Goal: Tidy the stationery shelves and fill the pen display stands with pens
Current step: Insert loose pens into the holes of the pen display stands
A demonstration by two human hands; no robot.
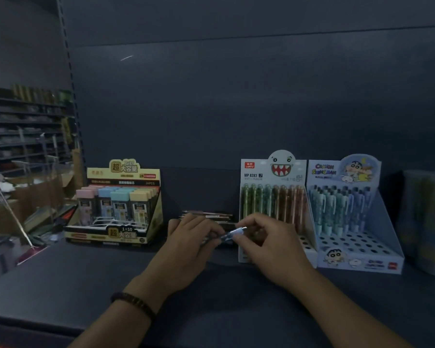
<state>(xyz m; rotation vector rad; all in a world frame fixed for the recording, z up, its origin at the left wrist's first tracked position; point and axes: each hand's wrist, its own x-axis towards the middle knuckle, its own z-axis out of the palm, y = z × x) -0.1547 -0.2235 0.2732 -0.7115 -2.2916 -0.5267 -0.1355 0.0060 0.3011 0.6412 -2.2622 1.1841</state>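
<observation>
Blue-and-clear plastic pen (232,233) is pinched at one end by my right hand (266,239) and gripped at the other by my left hand (191,237), just left of the white shark-faced cardboard pen stand (255,182), probably so I can turn it tip-down for a free hole. My right hand hides that stand's front holes, and the thin loose pens (206,215) behind blur in the dim light

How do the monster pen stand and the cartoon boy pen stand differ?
The monster stand holds green and orange-brown pens; the cartoon boy stand holds blue and teal pens. The monster stand's front sits partly behind the right hand; the cartoon boy stand's shows fully. Both have empty front holes.
</observation>
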